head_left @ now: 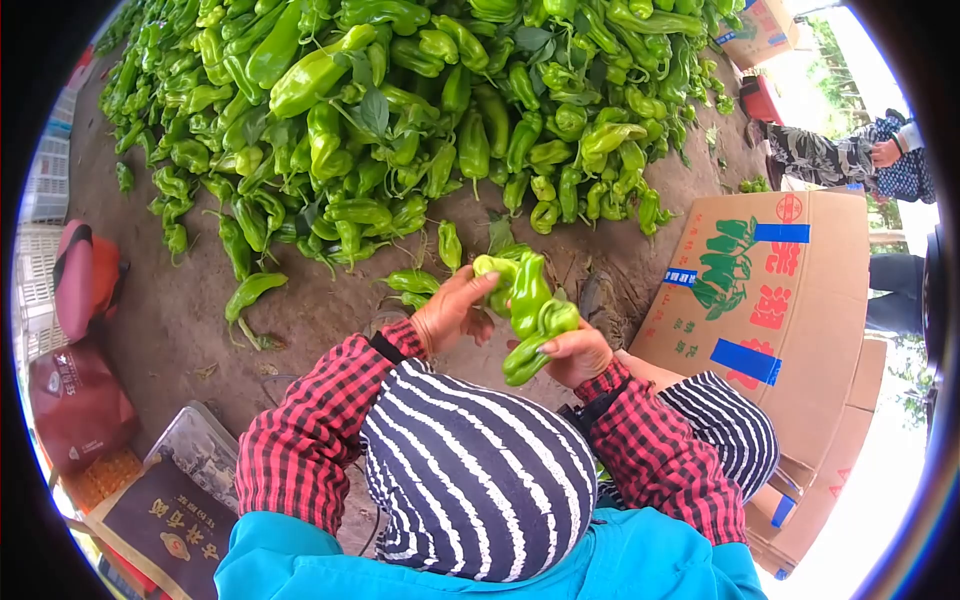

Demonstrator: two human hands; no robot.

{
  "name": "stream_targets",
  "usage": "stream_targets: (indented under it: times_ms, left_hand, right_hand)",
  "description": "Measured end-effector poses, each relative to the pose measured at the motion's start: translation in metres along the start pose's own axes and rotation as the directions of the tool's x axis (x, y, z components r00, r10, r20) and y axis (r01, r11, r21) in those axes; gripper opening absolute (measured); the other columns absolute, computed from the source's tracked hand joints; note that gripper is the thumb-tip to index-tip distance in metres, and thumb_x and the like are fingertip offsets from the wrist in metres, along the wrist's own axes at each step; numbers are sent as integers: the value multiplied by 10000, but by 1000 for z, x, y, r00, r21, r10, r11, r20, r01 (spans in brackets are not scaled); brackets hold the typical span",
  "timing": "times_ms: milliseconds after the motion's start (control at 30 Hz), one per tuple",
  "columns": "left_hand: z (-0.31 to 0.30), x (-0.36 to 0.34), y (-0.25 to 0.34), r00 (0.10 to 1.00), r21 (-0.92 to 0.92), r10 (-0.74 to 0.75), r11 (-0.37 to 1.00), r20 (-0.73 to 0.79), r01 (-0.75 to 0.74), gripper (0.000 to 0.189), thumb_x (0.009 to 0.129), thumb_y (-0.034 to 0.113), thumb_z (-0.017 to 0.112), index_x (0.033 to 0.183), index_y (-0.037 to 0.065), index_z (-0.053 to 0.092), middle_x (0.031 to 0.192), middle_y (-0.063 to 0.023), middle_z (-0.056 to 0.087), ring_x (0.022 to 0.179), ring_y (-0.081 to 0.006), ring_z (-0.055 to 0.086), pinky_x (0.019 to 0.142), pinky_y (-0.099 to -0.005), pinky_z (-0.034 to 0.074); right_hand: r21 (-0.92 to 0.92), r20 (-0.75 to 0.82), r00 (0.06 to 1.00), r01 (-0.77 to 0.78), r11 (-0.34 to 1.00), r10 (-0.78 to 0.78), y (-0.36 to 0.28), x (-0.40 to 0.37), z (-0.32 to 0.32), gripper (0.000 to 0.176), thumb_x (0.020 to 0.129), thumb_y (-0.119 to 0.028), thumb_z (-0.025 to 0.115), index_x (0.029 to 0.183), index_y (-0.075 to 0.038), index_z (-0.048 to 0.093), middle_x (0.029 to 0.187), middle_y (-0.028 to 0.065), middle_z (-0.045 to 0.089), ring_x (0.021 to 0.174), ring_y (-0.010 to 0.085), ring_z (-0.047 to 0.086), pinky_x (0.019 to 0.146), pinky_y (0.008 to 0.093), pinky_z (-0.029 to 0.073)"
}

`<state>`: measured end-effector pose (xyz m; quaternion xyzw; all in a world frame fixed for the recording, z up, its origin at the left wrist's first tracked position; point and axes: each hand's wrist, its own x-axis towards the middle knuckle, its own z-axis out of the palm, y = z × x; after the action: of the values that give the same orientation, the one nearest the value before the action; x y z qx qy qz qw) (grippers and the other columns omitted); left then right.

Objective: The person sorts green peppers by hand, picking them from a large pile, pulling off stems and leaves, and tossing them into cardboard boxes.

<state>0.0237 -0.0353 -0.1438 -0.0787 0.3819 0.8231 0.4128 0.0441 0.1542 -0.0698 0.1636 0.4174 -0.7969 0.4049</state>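
Observation:
Several green peppers (pixel 530 292) are held between my two hands, above my knees. My left hand (pixel 455 310) has its fingers closed on a pale green pepper (pixel 495 270) at the upper left of the bunch. At the lower right, my right hand (pixel 578 352) grips another green pepper (pixel 527 360), thumb on top. Beyond my hands rises a large heap of green peppers (pixel 420 130) on the dirt ground. A few loose peppers (pixel 412 285) lie close to my left hand, and a single one (pixel 255 292) farther left.
A printed cardboard box (pixel 800 290) with blue tape stands at my right; another box (pixel 760 32) is at the far right. Left are a red stool-like object (pixel 90 275), a maroon bag (pixel 80 405) and a dark bag (pixel 175 530). Another person's hand (pixel 886 153) shows at right.

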Motion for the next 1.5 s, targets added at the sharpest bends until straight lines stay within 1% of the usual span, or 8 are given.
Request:
stream_targets:
  times_ms: [300,367,533,700,833,1033,1233,1500]
  left_hand:
    - [-55,17,-37,976,469,-174,878,129,94,471,853,442,472,1021,10,558,746,-90,609,621,-216,597,548,-310,498]
    - [-79,38,-41,809,956,581,176,93,-236,258,798,217,568,1003,61,570,872,-98,603,754,-251,587,677,-334,487]
    - [-91,66,-8,896,865,348,-496,278,-76,322,690,51,552,999,137,574,1178,-83,461,979,-274,507,770,-351,455]
    - [-95,84,8,918,875,371,-480,137,63,251,705,125,598,943,82,534,1050,-85,466,965,-281,482,771,-382,437]
    - [-70,44,51,611,994,788,-3,69,-109,400,590,166,688,903,11,493,889,-137,517,880,-272,511,730,-348,439]
    - [-83,-12,20,953,849,292,521,-84,-85,460,608,63,631,1055,48,524,1045,-159,516,994,-251,501,843,-340,404]
    - [-96,-8,-47,927,864,198,-463,318,-198,331,662,104,615,983,182,601,1266,-80,391,1205,-308,320,977,-516,259]
    - [-81,-1,-13,994,897,3,-430,112,-99,357,680,131,625,1025,216,593,1238,-65,413,1179,-270,370,938,-475,352]
  right_hand:
    - [37,-75,997,35,999,-32,13,-3,-27,608,582,-117,631,1154,3,465,1049,118,557,977,268,527,867,419,409]
    - [81,-240,968,94,992,-72,20,-2,-39,584,594,-119,613,1146,5,469,1055,125,556,959,273,530,868,413,402]
    - [177,-263,965,40,983,9,36,-12,-42,597,617,-65,573,1196,-17,435,1125,110,526,1019,255,499,917,415,373]
    - [250,-258,959,-50,967,116,48,-25,-42,551,626,-28,573,1167,1,473,1106,88,554,1009,216,516,922,389,374]
    - [308,-237,959,-77,948,155,48,-29,-43,579,632,-33,572,1197,-4,449,1155,101,529,1079,232,481,948,397,355]
    - [308,-156,973,-114,945,168,45,-25,-43,610,635,-65,590,1216,-9,415,1154,105,519,1070,250,480,952,414,347]
    - [275,-171,970,-122,954,173,51,-25,-40,610,619,-70,596,1202,-11,429,1127,103,527,1047,250,489,944,422,349]
    - [287,-153,974,-116,951,166,45,-22,-34,603,616,-67,599,1194,-17,435,1125,106,524,1053,257,484,949,421,344]
